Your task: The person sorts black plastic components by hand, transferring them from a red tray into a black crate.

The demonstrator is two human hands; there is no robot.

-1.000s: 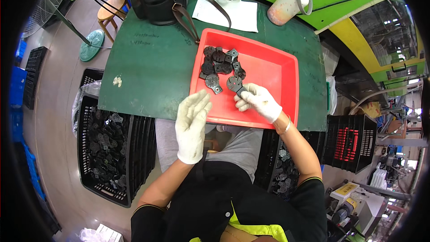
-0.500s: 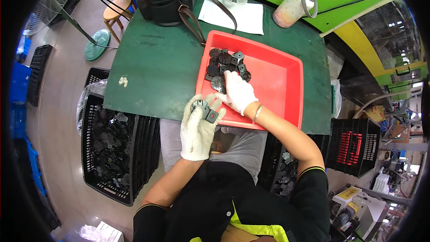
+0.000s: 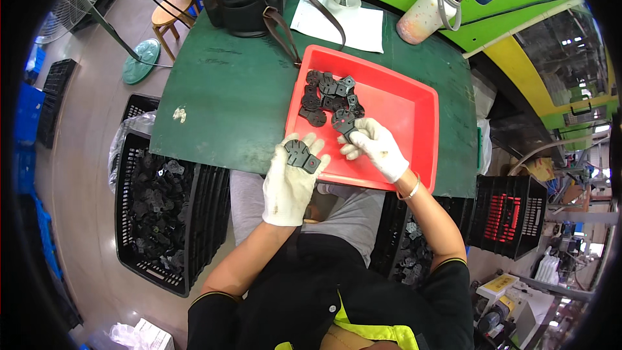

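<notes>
While the left hand (image 3: 289,185), in a white knit glove, lies palm up with fingers spread, a flat black notched plastic part (image 3: 302,154) rests loose on its fingertips just off the near rim of the shallow red plastic tray (image 3: 409,116). The gloved right hand (image 3: 376,146) pinches a second flat black part (image 3: 343,121) inside that tray, beside a heap of matching black pieces (image 3: 327,95) on the dull green worktop (image 3: 227,97).
</notes>
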